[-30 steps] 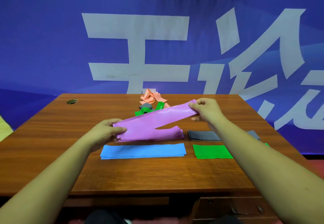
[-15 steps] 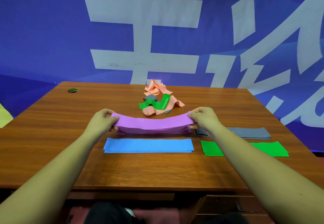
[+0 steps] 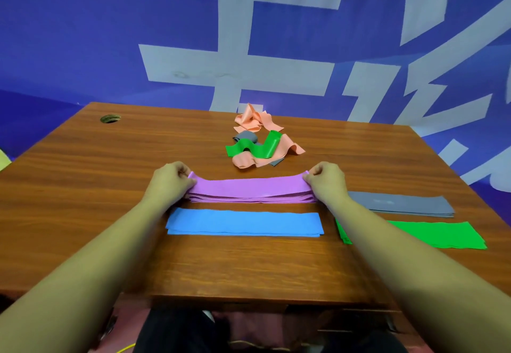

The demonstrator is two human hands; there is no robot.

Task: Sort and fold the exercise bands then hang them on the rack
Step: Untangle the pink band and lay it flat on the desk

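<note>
— Hands at either end of the stack: what do they hold?

— My left hand point(image 3: 171, 184) pinches the left end of the purple band point(image 3: 251, 186) and my right hand point(image 3: 326, 184) pinches the right end, fingers curled over the edges. The band lies folded in several layers on the desk point(image 3: 83, 186), just behind the blue band point(image 3: 244, 222).

— Which way does it run?

— Its long axis goes left to right, parallel to the blue band. Each short end points into one of my palms, and the top layer is drawn flat between them.

— What could go wrong from here?

— By my judgement, the layers could slip. If one hand lets go before the other, the stretchy strip may spring back and fan the stack out. If I pull unevenly, the pile could skew forward onto the blue band.

— Anything else at risk?

— The gray band point(image 3: 401, 204) sits right of the blue band and slightly behind it, close to my right wrist, so a careless withdrawal could drag it. The green band point(image 3: 431, 238) lies directly right of the blue band. An unsorted tangle point(image 3: 260, 142) waits well behind it. No rack is in view.
</note>
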